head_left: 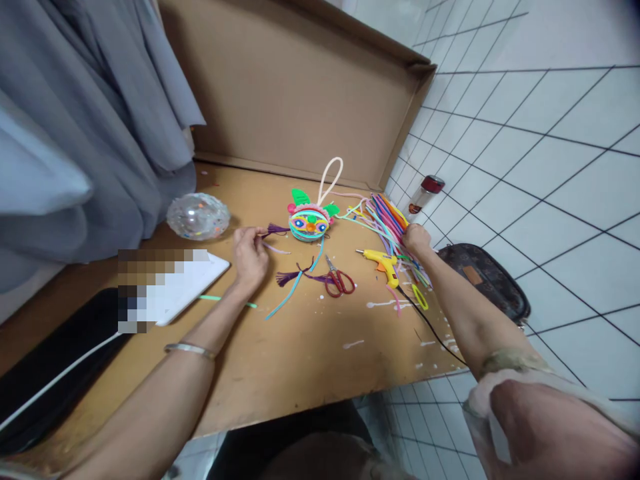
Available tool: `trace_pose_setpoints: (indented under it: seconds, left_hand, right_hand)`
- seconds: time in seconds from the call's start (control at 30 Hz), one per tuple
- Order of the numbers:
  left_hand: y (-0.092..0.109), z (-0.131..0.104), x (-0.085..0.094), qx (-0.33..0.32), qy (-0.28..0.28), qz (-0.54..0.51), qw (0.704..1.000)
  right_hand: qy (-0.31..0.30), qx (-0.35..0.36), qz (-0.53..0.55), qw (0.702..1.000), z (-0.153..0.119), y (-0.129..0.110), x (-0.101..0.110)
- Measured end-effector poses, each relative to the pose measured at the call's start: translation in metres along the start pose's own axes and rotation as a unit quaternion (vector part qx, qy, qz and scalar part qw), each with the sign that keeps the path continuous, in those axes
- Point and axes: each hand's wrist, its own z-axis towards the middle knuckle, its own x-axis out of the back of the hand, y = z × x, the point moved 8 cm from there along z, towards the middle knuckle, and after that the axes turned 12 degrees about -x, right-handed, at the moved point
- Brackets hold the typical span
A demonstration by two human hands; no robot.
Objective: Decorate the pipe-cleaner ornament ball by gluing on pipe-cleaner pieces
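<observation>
A colourful round animal-face ornament with green ears and a cream loop sits at mid-table. Left of it, my left hand has its fingers closed at the end of a purple tassel. My right hand is closed at the near edge of a bundle of coloured pipe cleaners; what its fingers grip is hidden. Red-handled scissors lie below the ornament, beside another purple tassel crossed by a blue strip. The yellow glue gun rests between the scissors and my right hand.
A clear decorated bowl and a white tablet-like device are on the left. A jar with a red lid and a dark patterned bag stand at right. A cardboard panel rises behind. The glue gun's black cord trails rightward.
</observation>
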Motion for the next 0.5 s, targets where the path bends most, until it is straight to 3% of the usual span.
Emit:
trace_pose_setpoints:
  seconds: [0.17, 0.5]
  left_hand:
    - [0.001, 0.001, -0.003, -0.007, -0.007, -0.018, 1.0]
    - [0.0, 0.002, -0.007, -0.008, -0.027, -0.009, 1.0]
  right_hand:
    - [-0.009, -0.035, 0.028, 0.999, 0.006, 0.003, -0.002]
    - [0.029, -0.072, 0.115, 0.99, 0.008, 0.028, 0.017]
